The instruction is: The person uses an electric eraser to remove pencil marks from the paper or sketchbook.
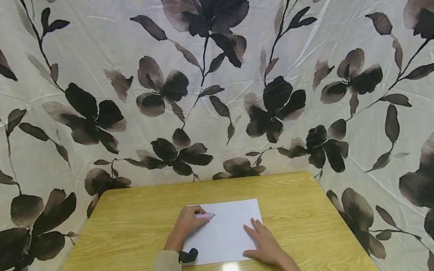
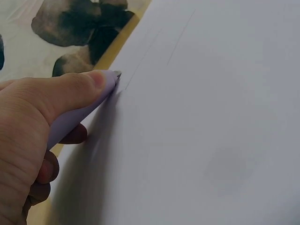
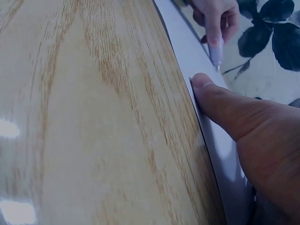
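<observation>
A sheet of white paper (image 1: 226,241) lies on the table beneath both hands. My left hand (image 1: 188,223) grips a lavender utility knife (image 2: 77,117), thumb along its top, with the small metal tip close over the paper near its far left part. Thin straight lines (image 2: 180,40) run across the paper beyond the tip in the left wrist view. My right hand (image 1: 266,242) rests on the right part of the sheet with fingers spread. Its thumb (image 3: 220,101) lies along the paper's near edge in the right wrist view.
The yellow wood-grain table (image 1: 142,210) extends around the paper on all sides. A white cloth with dark flowers (image 1: 217,120) hangs behind and beside it. A black band (image 1: 188,256) sits on the left wrist by a beige sleeve (image 1: 167,261).
</observation>
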The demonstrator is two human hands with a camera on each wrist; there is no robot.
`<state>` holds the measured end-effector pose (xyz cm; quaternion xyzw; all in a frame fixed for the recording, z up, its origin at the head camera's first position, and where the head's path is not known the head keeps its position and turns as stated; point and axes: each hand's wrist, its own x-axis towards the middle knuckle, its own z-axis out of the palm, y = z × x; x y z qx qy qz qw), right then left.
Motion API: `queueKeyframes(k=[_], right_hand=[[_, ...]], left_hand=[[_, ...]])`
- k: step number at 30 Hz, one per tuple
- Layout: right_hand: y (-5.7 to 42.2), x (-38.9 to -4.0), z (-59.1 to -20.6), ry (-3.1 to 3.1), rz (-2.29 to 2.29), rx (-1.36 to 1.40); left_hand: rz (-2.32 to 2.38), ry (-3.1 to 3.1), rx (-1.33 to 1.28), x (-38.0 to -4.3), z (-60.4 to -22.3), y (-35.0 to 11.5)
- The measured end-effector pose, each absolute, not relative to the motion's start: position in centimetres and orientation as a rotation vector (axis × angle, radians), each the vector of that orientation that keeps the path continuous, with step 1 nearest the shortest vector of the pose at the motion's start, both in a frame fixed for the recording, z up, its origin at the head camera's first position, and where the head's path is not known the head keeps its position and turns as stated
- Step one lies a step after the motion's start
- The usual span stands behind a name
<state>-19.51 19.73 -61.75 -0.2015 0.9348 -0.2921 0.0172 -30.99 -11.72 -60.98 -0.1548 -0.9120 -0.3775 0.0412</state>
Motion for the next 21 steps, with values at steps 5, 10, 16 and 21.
queueKeyframes(k=[5,10,16,21], right_hand=[[19.62,-19.59,-61.78,2.903,-0.912,-0.627],[19.66,-19.67,-61.75,2.904,-0.904,-0.635],[19.80,-19.68,-61.74,2.919,-0.888,-0.623],[19.89,-19.60,-61.71,2.910,-0.906,-0.629]], left_hand=[[-1.136,-2.794,-0.489,-30.97,-60.86,-11.82],[-1.123,-2.788,-0.484,-31.02,-60.83,-11.76],[-1.129,-2.798,-0.513,-31.19,-60.84,-11.56],[-1.140,-2.805,-0.484,-31.11,-60.85,-11.45]])
